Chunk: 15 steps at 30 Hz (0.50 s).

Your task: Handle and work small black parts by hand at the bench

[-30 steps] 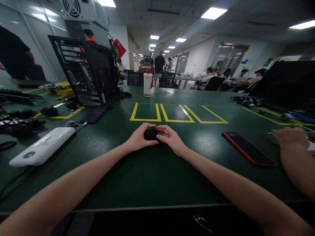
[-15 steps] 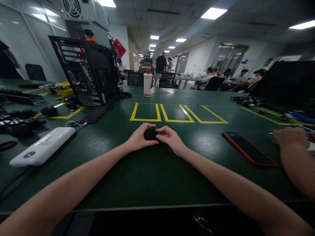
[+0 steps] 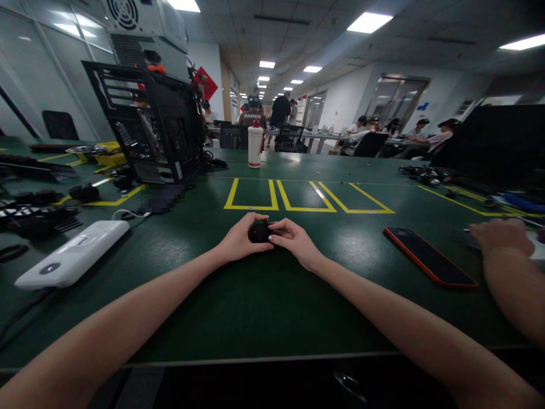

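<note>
A small black object (image 3: pixel 260 232) is between my two hands, low over the green table (image 3: pixel 255 307). My left hand (image 3: pixel 243 237) curves around its left side, thumb below and fingers above. From the right, the thumb and fingertips of my right hand (image 3: pixel 296 241) pinch at its edge. The object is too dark to make out its details. Just beyond my hands are frames of yellow tape (image 3: pixel 251 207) on the table.
A white power strip (image 3: pixel 72 255) and black computer case (image 3: pixel 162 125) stand left. A white bottle (image 3: pixel 255 147) is ahead. To the right lie an orange-edged phone (image 3: pixel 430 257) and another person's hand (image 3: pixel 502 236). Cables and black parts lie at both sides.
The black object looks slightly turned between my fingers. My hands have otherwise hardly moved.
</note>
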Each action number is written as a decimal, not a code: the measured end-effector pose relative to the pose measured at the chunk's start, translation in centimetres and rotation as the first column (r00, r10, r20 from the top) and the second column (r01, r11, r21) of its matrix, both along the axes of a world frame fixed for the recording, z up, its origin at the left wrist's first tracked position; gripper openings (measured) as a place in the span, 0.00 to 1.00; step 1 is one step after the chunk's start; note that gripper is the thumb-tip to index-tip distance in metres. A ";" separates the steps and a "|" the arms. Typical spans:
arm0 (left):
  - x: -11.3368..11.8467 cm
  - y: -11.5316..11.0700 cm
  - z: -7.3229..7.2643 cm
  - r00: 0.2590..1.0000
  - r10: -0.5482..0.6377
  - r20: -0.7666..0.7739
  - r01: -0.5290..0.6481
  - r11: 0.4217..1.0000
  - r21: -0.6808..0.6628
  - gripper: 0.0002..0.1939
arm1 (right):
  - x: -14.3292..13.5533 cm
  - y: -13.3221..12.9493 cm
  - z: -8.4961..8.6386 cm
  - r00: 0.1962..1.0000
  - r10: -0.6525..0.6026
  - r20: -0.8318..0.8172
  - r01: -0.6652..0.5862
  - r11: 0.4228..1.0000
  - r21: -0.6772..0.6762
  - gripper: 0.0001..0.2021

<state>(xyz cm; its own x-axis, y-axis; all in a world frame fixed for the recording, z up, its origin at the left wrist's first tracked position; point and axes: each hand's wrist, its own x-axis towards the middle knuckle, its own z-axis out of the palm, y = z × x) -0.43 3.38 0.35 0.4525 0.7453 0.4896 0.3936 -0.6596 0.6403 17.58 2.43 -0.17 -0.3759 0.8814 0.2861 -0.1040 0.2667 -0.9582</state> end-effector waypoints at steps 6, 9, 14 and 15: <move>0.0 0.0 -0.1 1.000 0.004 0.009 -0.004 1.000 -0.007 0.30 | 0.0 0.1 0.1 0.999 -0.020 0.026 0.020 1.000 0.003 0.16; 0.0 0.0 -0.1 1.000 0.000 0.011 0.001 1.000 -0.014 0.30 | 0.1 0.2 0.1 0.999 -0.004 0.045 0.004 1.000 -0.014 0.18; 0.0 -0.1 0.0 1.000 0.006 0.010 -0.006 1.000 -0.015 0.30 | 0.0 0.0 0.1 0.999 -0.001 0.033 0.002 1.000 -0.023 0.15; 0.1 -0.1 0.0 1.000 0.007 0.010 -0.007 1.000 -0.015 0.30 | 0.0 -0.1 0.1 1.000 -0.009 0.028 0.009 1.000 -0.019 0.14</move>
<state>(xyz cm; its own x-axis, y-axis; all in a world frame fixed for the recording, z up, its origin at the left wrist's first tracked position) -0.37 3.27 0.36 0.4423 0.7557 0.4831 0.3919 -0.6473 0.6538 17.55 2.35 -0.07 -0.3757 0.8899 0.2587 -0.0745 0.2493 -0.9656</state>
